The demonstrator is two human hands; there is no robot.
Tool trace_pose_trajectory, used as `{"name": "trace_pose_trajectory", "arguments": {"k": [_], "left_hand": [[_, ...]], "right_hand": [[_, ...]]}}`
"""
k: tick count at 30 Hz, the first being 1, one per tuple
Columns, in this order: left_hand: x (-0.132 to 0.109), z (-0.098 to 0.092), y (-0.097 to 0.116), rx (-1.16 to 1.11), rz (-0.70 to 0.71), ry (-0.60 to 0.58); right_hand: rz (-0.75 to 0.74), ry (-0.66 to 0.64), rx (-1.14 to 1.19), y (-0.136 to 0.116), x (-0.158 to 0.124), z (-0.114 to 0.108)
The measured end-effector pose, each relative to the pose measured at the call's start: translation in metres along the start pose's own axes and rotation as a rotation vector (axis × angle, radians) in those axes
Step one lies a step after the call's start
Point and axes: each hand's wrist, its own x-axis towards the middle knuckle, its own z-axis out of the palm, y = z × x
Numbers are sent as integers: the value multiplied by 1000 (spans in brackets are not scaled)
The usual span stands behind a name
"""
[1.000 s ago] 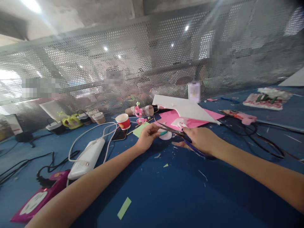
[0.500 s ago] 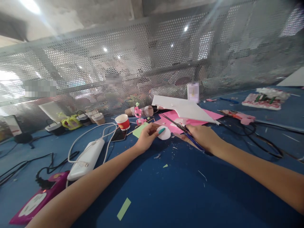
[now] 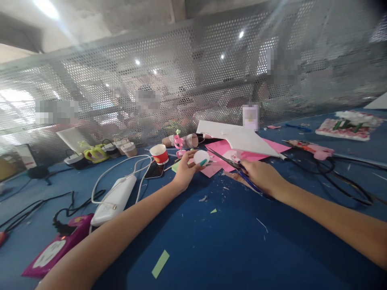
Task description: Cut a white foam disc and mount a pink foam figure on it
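A small white disc [image 3: 200, 157], like thick paper or foam, is pinched between the thumb and fingers of my left hand [image 3: 186, 168]. My right hand [image 3: 258, 173] grips a pair of scissors [image 3: 230, 162] with dark blue handles, the blades pointing left toward the disc but apart from it. Behind the blades lie pink sheets [image 3: 219, 153] with a cut white foam board [image 3: 234, 136] on top. Small white scraps [image 3: 225, 188] are scattered on the blue table below my hands.
A red and white paper cup [image 3: 159, 154] stands beside a phone [image 3: 154, 170] on the left. Nearer me are a white power strip [image 3: 115, 201] with cables and a purple box [image 3: 57, 247]. A pink glue gun [image 3: 317, 151] with its cord lies right. A perforated metal screen [image 3: 169, 88] runs behind.
My left hand has lifted the white disc slightly up and left, away from the scissors, and turned it. My right hand keeps the scissors in nearly the same place.
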Motion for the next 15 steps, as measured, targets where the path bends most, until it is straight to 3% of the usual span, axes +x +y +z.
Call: {"name": "trace_pose_trajectory", "arguments": {"k": [8,15], "left_hand": [[1,-4,1,103,50,107],[-4,1,5,137,115,120]], "right_hand": [[46,47,6,0,0,1],[36,67,-13,-3,-3,3]]}}
